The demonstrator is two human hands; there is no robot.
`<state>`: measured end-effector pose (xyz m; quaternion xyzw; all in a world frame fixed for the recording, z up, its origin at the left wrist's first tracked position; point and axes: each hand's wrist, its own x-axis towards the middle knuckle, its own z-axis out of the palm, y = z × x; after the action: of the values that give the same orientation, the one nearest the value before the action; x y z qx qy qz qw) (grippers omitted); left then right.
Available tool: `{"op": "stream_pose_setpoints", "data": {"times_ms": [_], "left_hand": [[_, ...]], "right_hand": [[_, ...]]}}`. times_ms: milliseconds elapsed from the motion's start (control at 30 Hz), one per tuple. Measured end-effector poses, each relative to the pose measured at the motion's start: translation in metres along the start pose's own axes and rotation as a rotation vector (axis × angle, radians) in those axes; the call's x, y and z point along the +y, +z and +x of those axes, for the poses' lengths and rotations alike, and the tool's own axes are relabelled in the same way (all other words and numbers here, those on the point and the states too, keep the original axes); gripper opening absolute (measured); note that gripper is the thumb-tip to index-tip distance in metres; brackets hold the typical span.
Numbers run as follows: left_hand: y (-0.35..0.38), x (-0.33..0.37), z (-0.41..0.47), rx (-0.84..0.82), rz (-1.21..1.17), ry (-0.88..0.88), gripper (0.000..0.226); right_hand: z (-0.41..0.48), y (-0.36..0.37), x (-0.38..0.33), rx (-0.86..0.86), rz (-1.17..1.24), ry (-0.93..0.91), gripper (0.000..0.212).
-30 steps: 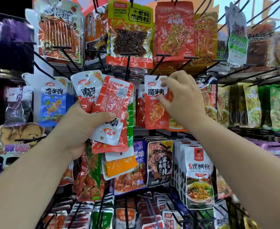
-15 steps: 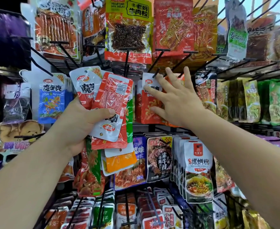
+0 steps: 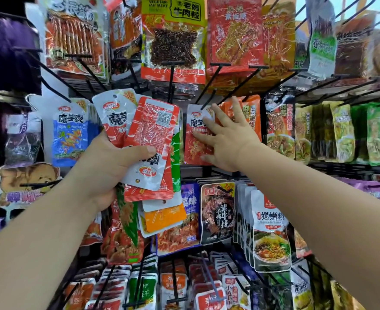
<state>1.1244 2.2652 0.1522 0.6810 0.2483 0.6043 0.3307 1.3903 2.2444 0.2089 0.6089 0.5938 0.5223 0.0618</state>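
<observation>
Left hand [image 3: 109,166] grips a fanned bundle of snack packets [image 3: 153,135], thumb across the front, fingers curled behind. Red and white packets lie on top; green and orange ones show at the bundle's lower edge. The bundle sticks up above the fist and also hangs below it.

Right hand [image 3: 229,142] is opened wide, fingers straight and spread, lying flat on a red packet [image 3: 193,147]. This packet hangs from a black hook [image 3: 209,88] just above the fingertips, and sits just right of the bundle.

Orange packets [image 3: 251,113] hang behind the right fingertips. A blue packet [image 3: 69,133] hangs left of the left hand. A dark packet [image 3: 218,213] hangs below the right wrist.
</observation>
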Motion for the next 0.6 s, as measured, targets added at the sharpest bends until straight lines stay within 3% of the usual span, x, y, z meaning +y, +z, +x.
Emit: {"op": "stream_pose_setpoints", "data": {"times_ms": [200,300,367,400,433,500,600], "left_hand": [[0.009,0.020,-0.017,0.027,-0.010,0.014,0.053],[0.014,0.030,-0.026,0.036,-0.123,-0.038,0.048],[0.020,0.038,-0.032,0.047,-0.155,-0.045,0.040],[0.022,0.040,-0.034,0.058,-0.160,-0.035,0.037],[0.025,0.044,-0.036,0.078,-0.156,-0.027,0.037],[0.029,0.047,-0.039,0.114,-0.165,0.011,0.037],[0.041,0.054,-0.058,0.162,-0.218,0.058,0.034]], "right_hand": [[-0.009,-0.003,0.000,-0.066,-0.042,-0.018,0.076],[-0.014,-0.013,-0.004,0.142,0.140,0.009,0.062],[-0.020,-0.024,-0.015,0.515,0.522,0.074,0.052],[-0.025,-0.033,-0.021,0.665,0.838,0.134,0.046],[-0.030,-0.045,-0.029,0.691,1.165,0.198,0.041],[-0.044,-0.069,-0.048,0.504,1.650,0.276,0.039],[-0.065,-0.084,-0.077,0.356,1.998,0.269,0.053]]}}
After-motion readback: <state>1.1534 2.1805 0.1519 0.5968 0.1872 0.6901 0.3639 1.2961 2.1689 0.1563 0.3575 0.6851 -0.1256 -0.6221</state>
